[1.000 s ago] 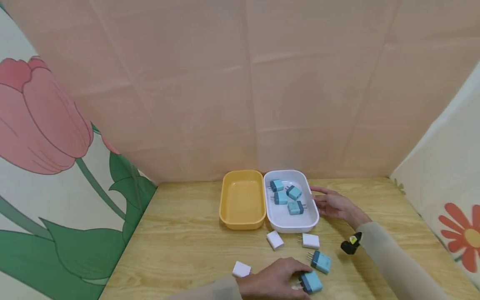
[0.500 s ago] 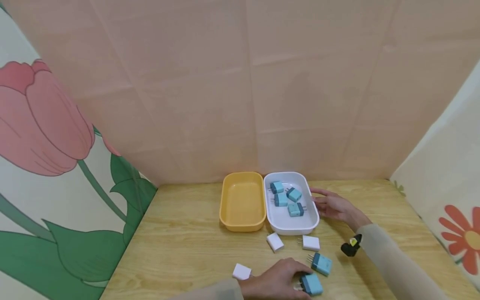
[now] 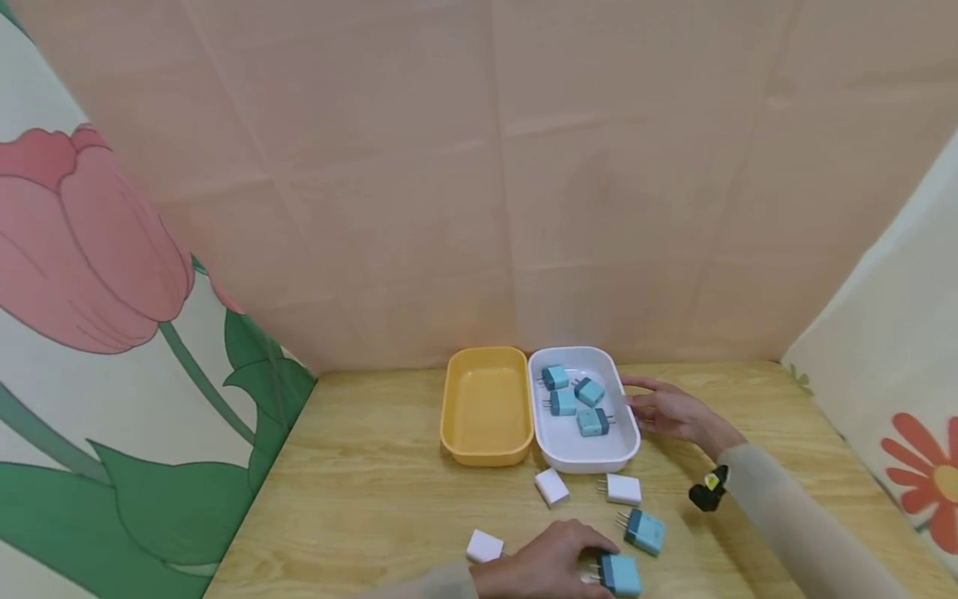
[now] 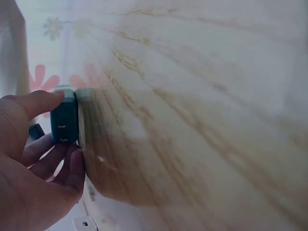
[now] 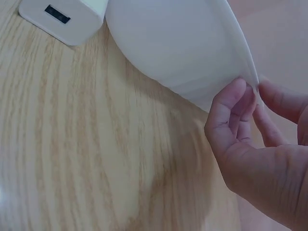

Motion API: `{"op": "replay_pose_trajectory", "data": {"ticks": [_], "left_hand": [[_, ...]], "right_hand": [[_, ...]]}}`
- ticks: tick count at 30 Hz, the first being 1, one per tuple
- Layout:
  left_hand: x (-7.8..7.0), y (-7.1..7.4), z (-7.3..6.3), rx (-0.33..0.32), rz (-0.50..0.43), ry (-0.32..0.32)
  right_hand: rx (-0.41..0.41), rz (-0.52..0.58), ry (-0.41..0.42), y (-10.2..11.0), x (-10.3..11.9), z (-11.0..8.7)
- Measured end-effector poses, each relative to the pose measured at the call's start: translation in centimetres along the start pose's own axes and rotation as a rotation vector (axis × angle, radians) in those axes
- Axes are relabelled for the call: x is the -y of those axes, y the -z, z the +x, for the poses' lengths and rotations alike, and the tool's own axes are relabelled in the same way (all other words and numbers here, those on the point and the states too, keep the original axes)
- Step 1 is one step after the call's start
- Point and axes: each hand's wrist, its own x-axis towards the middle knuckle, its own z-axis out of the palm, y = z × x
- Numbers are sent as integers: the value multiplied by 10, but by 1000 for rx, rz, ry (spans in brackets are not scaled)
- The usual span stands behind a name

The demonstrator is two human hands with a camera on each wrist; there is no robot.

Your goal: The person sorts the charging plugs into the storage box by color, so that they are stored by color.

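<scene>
At the table's front, my left hand point(image 3: 542, 564) pinches a blue wall charger point(image 3: 623, 576), its prongs pointing left. In the left wrist view the thumb lies on the charger point(image 4: 64, 120) and the fingers are beneath it. My right hand point(image 3: 672, 413) holds the right rim of the white tray point(image 3: 591, 459); in the right wrist view its curled fingers point(image 5: 226, 103) touch the tray's wall. Several blue chargers point(image 3: 563, 403) lie inside that tray. Another blue charger point(image 3: 645, 532) lies on the table just beyond the left hand.
A yellow tray point(image 3: 488, 459) stands against the white tray's left side, with nothing in it. White chargers lie on the table: one point(image 3: 552, 487) and another point(image 3: 623, 489) before the white tray, and a third point(image 3: 485, 546) beside the left wrist. A pink backdrop point(image 3: 419, 208) rises behind.
The blue charger in my left hand has turned slightly and shifted a little toward the table's front. My right hand stays at the white tray. The whole head view has shifted slightly.
</scene>
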Motion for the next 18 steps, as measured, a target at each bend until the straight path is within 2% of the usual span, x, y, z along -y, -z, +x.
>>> {"op": "replay_pose_trajectory", "data": {"ticks": [10,18], "left_hand": [[-1,1,-1,16,-9,-5],[0,2,-4,17,-22,0]], "right_hand": [[-13,25,-28,-2,7,0],[-13,-66,-17,0,11,0]]}}
